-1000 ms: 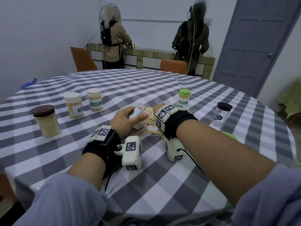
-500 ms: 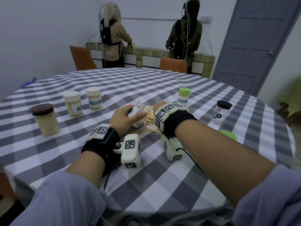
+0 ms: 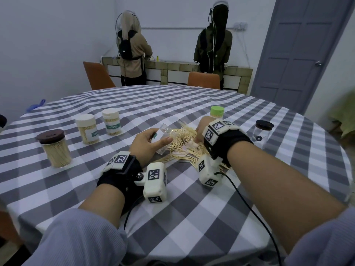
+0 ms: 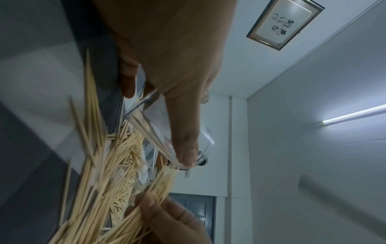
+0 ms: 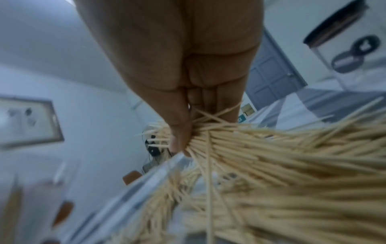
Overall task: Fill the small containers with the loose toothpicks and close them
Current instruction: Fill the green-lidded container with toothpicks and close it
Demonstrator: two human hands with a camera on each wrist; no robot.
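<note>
My left hand (image 3: 151, 141) grips a small clear open container (image 3: 166, 133), tilted with its mouth toward a heap of loose toothpicks (image 3: 184, 144) on the table. In the left wrist view the container (image 4: 165, 137) holds a few toothpicks under my thumb. My right hand (image 3: 199, 131) rests on the heap and pinches a bundle of toothpicks (image 5: 208, 140) between thumb and fingers, right beside the container's rim (image 5: 158, 166).
Two white-lidded containers (image 3: 86, 129) (image 3: 112, 121) and a brown-lidded jar (image 3: 54, 148), all full of toothpicks, stand at left. A green-lidded container (image 3: 217, 112) sits behind my right hand, and a black-lidded clear jar (image 3: 262, 134) at right. Two people stand at the far counter.
Both hands have stayed almost in place at the heap. The view has shifted slightly; nothing else has visibly moved.
</note>
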